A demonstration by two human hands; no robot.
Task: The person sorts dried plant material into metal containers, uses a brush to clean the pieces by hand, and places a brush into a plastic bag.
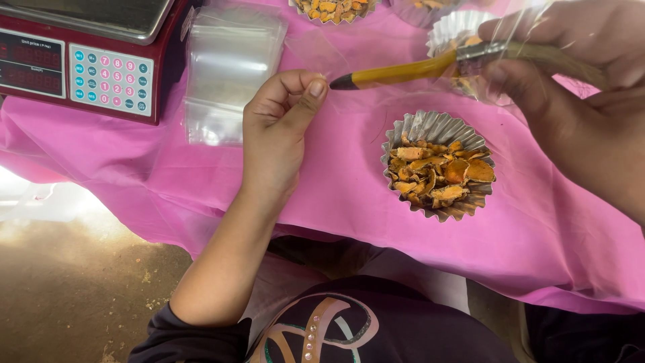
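Right hand: the right hand [578, 87], nearest the lens at 2 o'clock, clamped on a yellow-handled brush [403, 70] inside a clear plastic bag [376, 94].
Left hand: the left hand [279, 131], centre, pinching the bag's edge.
Desk: pink-clothed desk [134, 154]; a fluted foil cup of orange dried slices [438, 166] at 3 o'clock.
Scale: red digital scale [80, 57] at 10 o'clock.

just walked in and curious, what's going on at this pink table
A person sits at a table under a pink cloth. Their left hand pinches the edge of a clear plastic bag, while the right hand grips a yellow-handled brush. In front sits a foil cup of dried orange slices, with a stack of empty bags and a red scale to the left.
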